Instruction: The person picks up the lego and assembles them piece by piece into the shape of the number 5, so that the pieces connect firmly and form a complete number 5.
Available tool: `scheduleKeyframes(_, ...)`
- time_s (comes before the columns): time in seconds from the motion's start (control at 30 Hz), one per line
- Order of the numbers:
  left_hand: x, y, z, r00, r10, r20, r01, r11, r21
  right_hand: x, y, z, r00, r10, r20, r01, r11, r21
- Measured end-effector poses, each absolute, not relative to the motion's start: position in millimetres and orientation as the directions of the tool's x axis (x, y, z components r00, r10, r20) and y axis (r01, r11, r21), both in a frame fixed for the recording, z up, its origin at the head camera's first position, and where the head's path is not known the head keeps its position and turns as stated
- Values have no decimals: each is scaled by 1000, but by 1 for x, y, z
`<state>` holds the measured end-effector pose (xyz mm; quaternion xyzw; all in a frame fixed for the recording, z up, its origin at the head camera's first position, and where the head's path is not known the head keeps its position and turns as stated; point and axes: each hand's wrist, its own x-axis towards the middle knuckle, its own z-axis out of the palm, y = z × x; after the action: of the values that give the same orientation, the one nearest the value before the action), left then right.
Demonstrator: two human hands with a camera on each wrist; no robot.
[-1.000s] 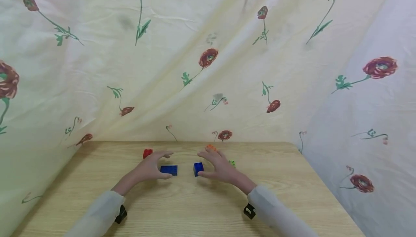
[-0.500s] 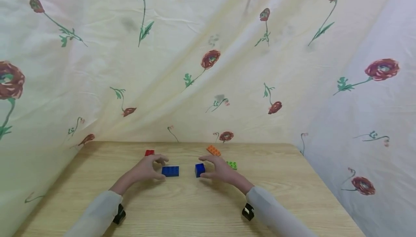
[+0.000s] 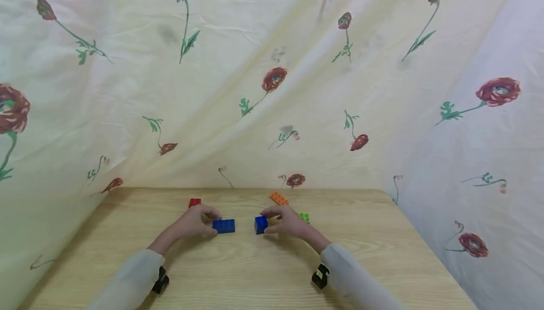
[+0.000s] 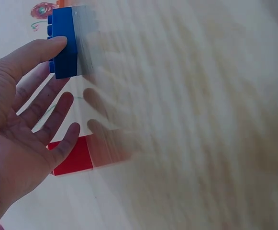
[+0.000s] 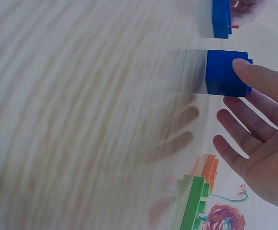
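On the wooden table lies a long blue toy building brick (image 3: pixel 224 226), studs up. My left hand (image 3: pixel 191 222) pinches its left end, thumb on the near side and index finger at the far side; the left wrist view shows that thumb against the long brick's face (image 4: pixel 64 24). A short blue building brick (image 3: pixel 260 225) stands to the right, apart from the long one. Thumb and index finger of my right hand (image 3: pixel 289 221) pinch it, and the other fingers spread loosely in the right wrist view, beside the short brick (image 5: pixel 220 79).
Behind my left hand sits a red brick (image 3: pixel 195 202). An orange brick (image 3: pixel 279 199) lies farther back, and a green brick (image 3: pixel 304 218) is partly hidden behind my right hand. A flower-printed cloth (image 3: pixel 238 149) hangs along the table's back edge.
Both hands have gone from spread fingers around the blue bricks to a pinch on them. The bricks stay in about the same places; the view has shifted slightly.
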<state>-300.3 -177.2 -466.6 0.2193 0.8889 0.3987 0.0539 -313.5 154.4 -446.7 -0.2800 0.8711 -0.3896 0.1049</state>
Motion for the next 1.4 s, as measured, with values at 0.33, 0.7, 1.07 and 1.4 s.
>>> scheduleKeyframes(0.33,-313,-170,-466,-896,441,61,334,575,747,-328,151,-446,-808,-589,14,-405,539,-739)
scheduleKeyframes(0.7,-316,-157,-466,-906,421,45,312,593,742,-330,154,-447,-814,-580,-4,-386,547,-743)
scheduleKeyframes(1.07,-318,-144,-465,-922,386,19,264,593,760,-332,158,-444,-821,-571,-14,-368,548,-751)
scheduleKeyframes(1.4,-317,-133,-464,-930,365,50,294,653,698,-336,162,-438,-835,-550,10,-337,498,-799)
